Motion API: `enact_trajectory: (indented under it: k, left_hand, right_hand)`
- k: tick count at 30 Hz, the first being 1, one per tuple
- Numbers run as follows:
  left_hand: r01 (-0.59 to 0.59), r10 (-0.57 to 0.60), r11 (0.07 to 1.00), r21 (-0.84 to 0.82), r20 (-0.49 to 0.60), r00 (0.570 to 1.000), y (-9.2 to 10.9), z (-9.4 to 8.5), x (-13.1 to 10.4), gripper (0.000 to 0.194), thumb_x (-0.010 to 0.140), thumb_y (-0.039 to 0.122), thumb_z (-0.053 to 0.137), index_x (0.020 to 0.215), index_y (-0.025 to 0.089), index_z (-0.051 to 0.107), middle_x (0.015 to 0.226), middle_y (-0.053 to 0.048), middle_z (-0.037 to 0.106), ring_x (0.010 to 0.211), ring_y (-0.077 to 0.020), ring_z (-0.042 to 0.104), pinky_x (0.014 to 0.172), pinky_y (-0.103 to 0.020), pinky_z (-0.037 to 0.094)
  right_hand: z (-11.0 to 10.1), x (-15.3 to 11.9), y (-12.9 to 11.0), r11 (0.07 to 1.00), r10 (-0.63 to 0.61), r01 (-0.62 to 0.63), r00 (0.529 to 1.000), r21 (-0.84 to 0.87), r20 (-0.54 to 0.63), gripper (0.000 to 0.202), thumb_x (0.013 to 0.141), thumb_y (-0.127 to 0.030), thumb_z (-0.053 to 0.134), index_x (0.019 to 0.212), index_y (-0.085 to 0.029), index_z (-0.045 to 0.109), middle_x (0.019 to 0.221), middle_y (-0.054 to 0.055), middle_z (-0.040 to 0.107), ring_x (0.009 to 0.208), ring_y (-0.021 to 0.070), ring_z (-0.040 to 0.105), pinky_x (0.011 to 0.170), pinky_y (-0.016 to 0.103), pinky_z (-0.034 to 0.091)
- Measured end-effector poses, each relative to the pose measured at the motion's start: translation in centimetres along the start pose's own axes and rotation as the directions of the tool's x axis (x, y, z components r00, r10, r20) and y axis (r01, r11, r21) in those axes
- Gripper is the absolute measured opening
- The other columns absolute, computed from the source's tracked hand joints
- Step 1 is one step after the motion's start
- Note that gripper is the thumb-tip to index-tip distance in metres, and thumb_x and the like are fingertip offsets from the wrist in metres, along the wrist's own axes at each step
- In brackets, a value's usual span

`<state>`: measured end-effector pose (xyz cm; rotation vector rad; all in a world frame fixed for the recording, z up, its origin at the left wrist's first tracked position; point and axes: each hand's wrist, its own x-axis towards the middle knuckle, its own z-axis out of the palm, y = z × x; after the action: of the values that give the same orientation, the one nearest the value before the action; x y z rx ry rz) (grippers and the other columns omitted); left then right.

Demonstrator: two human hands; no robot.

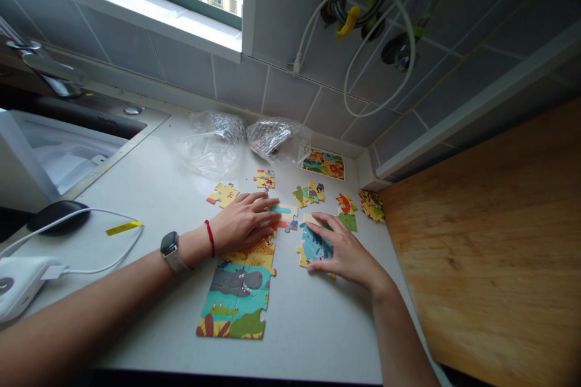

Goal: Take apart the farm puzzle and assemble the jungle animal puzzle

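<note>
A joined puzzle section [240, 290] with a hippo and a crocodile lies on the white counter. My left hand [242, 222] rests over its upper part, fingers spread, fingertips beside a pale piece [285, 216]. To the right, my right hand [338, 248] curves around a blue joined section [314, 247], thumb at its lower edge and fingers on its top. A gap separates the two sections. Loose pieces lie beyond my hands: a yellow one [223, 195], an orange one [264, 179], a green and yellow group [309, 193], and a red and green group [347, 211].
Crumpled clear plastic bags [276, 136] and a small picture card [324, 163] lie near the wall. A stack of pieces [371, 205] sits by the wooden board [490, 236]. At left are a white charger [27, 284], its cable, a black mouse [59, 217] and a sink.
</note>
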<state>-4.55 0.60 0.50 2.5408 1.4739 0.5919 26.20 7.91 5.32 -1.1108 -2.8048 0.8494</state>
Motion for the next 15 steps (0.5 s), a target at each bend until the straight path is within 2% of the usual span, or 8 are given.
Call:
enact_trajectory:
  k: [6,15]
  left_hand:
    - [-0.002,0.002,1.000,0.005,-0.003,1.000,0.11,-0.01,0.05,0.035,0.103,0.043,0.055,0.133,0.030,0.067,0.151,-0.004,0.059,0.137,-0.0360,0.050,0.107,-0.055,0.046]
    - [-0.023,0.023,1.000,-0.009,0.015,1.000,0.37,-0.27,0.06,0.035,0.105,0.041,0.051,0.133,0.031,0.067,0.152,-0.003,0.058,0.138,-0.0356,0.049,0.108,-0.054,0.044]
  right_hand:
    - [0.06,0.00,-0.03,0.999,0.002,-0.001,1.000,0.033,-0.021,0.099,0.061,-0.049,0.098,0.149,-0.035,0.056,0.153,0.010,0.047,0.145,0.0348,0.042,0.121,0.054,0.038]
    - [0.24,0.44,0.24,0.998,-0.065,0.065,0.998,0.016,-0.006,0.092,0.065,-0.052,0.095,0.148,-0.034,0.058,0.157,0.011,0.046,0.147,0.0341,0.041,0.123,0.053,0.036]
